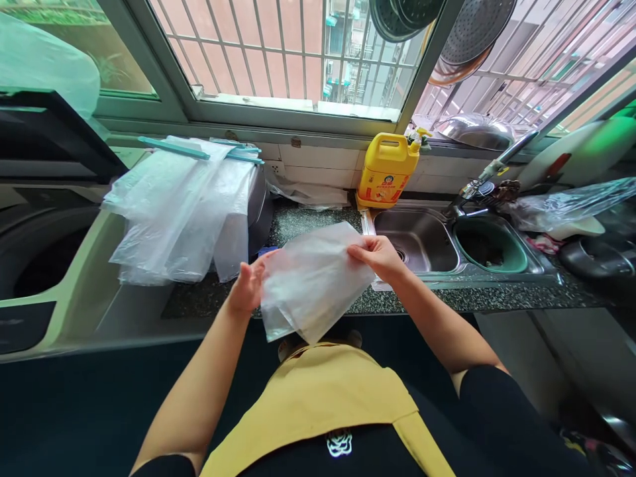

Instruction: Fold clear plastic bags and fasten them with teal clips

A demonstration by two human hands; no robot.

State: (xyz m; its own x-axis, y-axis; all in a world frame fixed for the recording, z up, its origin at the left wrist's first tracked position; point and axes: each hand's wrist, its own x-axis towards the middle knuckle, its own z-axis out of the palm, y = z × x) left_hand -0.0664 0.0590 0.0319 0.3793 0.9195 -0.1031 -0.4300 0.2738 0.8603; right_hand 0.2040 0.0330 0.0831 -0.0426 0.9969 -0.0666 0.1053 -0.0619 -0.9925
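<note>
A frosted, see-through plastic bag (318,278) is stretched between my two hands above the counter's front edge, one corner hanging down. My right hand (380,257) pinches its upper right edge between thumb and fingers. At the left edge my left hand (252,283) holds the bag, its fingers partly hidden behind the plastic and its thumb standing up. Left of that hand, several similar clear bags (173,212) with blue-green slider strips (173,147) lie draped over a dark box-like thing (258,205).
A yellow pump jug (387,171) stands behind the steel sink (422,238). A green basin (489,245) sits in the right bowl, beneath the faucet (470,189). An open-lidded washing machine (74,278) is at left. Dark cookware (599,255) lies far right on the speckled counter (477,299).
</note>
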